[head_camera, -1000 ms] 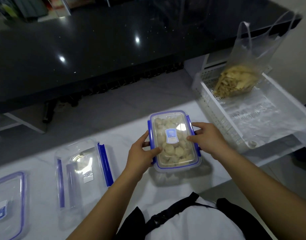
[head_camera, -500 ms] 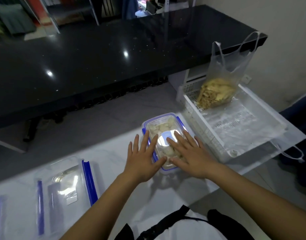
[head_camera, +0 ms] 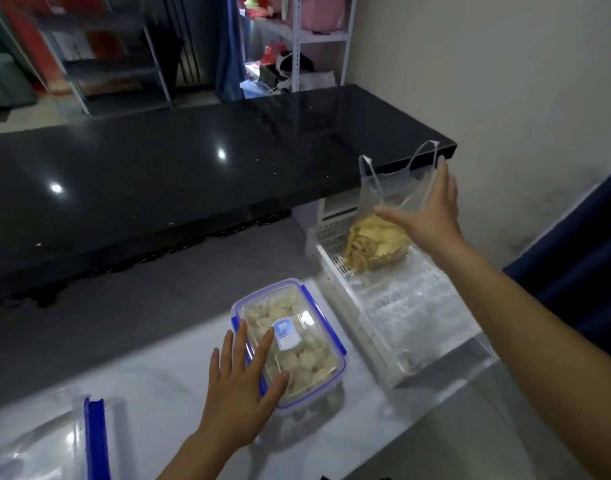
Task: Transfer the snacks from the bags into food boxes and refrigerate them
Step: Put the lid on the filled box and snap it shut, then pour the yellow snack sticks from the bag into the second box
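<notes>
Head view, single frame. The white table (head_camera: 158,379) carries a clear food box (head_camera: 299,344) with blue latches and a lid with a small blue label. The lid is on; pale, chunky snacks fill the box.

Left hand (head_camera: 240,386): fingers straight and spread, lying flat across the near left part of the lid. Thumb rests on the lid near the front edge. It presses or rests on the box; nothing is curled around it.

Right hand (head_camera: 425,209): raised over the far end of the white slotted basket (head_camera: 383,306), fingers straight and spread wide, thumb out to the left. It is at the handles of the clear plastic bag (head_camera: 380,188); whether it touches the plastic I cannot tell. It grips nothing visibly.

The bag stands upright in the far end of the basket, handles up, with yellowish strip-shaped snacks (head_camera: 373,244) in its bottom. A sheet of clear plastic (head_camera: 435,341) lies along the near part of the basket.

At lower left, partly cut off, a second clear box (head_camera: 37,445) with a blue latch lies on the table, well apart from the filled one.

Behind the table runs a glossy black counter (head_camera: 193,174).
</notes>
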`<act>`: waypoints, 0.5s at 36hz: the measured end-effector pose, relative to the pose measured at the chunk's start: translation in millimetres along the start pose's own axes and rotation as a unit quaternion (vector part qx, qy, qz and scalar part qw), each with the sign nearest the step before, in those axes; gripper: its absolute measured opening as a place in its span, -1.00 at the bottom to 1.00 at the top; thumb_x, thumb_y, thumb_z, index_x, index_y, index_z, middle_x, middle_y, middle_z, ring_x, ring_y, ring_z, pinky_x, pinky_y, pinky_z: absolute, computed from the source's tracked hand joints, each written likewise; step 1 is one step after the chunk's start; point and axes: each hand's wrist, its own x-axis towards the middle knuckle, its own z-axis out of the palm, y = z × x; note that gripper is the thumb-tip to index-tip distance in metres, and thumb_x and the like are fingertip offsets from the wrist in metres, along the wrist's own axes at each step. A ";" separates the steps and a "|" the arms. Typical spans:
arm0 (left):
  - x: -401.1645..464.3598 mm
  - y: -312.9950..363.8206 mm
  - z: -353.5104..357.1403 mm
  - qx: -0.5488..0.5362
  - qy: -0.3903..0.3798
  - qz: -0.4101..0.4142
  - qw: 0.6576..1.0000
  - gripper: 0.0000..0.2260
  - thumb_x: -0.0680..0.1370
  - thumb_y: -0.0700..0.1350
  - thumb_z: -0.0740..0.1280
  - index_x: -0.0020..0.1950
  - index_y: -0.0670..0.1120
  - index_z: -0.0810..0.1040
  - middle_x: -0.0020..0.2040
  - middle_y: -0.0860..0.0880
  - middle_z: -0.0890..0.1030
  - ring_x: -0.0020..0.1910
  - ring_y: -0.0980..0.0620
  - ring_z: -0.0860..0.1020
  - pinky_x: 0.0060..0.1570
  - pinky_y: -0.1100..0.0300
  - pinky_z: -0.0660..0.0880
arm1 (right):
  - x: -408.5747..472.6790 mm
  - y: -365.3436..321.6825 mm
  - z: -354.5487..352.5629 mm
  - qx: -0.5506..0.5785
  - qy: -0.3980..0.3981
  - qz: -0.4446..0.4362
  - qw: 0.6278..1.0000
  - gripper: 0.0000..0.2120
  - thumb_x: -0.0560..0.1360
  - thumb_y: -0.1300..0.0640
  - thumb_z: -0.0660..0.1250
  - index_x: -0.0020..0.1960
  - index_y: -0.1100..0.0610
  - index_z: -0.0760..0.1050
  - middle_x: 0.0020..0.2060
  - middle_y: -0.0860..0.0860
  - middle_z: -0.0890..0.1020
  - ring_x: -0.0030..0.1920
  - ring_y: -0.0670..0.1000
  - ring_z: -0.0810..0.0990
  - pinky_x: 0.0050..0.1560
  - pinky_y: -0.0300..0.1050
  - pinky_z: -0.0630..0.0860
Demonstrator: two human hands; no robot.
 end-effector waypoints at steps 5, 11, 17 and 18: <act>1.2 6.3 0.0 -0.022 -0.006 -0.017 1.000 -0.24 0.40 0.53 -0.25 0.54 0.30 -0.35 0.54 0.16 -0.47 0.62 -0.03 -0.24 0.57 -0.05 -0.18 | 55.5 1.3 -5.8 0.080 -0.021 0.038 0.996 0.33 0.13 -0.29 0.63 0.60 -0.23 -0.19 0.63 0.06 -0.03 0.60 0.17 0.02 0.52 0.29 0.15; 1.4 7.2 0.6 -0.003 -0.029 -0.041 0.999 -0.29 0.38 0.54 -0.27 0.48 0.39 -0.39 0.49 0.20 -0.54 0.61 -0.01 -0.26 0.54 -0.13 -0.24 | 80.9 -6.8 9.0 0.172 -0.042 0.040 0.983 0.26 0.10 -0.29 0.64 0.58 -0.23 -0.06 0.23 0.09 0.54 0.21 0.01 0.54 0.31 0.08 0.45; 2.9 5.0 2.0 -0.012 -0.025 -0.039 0.999 -0.29 0.40 0.54 -0.23 0.50 0.39 -0.35 0.48 0.26 -0.52 0.61 0.05 -0.24 0.55 -0.08 -0.22 | 78.2 -8.4 32.2 0.152 -0.038 -0.007 0.988 -0.26 0.43 0.17 0.50 0.50 -0.13 0.25 -0.16 -0.04 0.62 -0.09 -0.06 0.63 -0.09 -0.18 0.54; 2.8 4.2 2.1 -0.014 -0.027 -0.038 0.999 -0.30 0.42 0.54 -0.22 0.49 0.40 -0.36 0.47 0.27 -0.53 0.61 0.05 -0.24 0.55 -0.07 -0.22 | 79.0 -11.7 32.6 0.162 -0.023 -0.005 0.986 -0.36 0.46 0.23 0.44 0.46 -0.09 0.33 -0.21 -0.04 0.59 -0.14 -0.06 0.62 -0.16 -0.22 0.54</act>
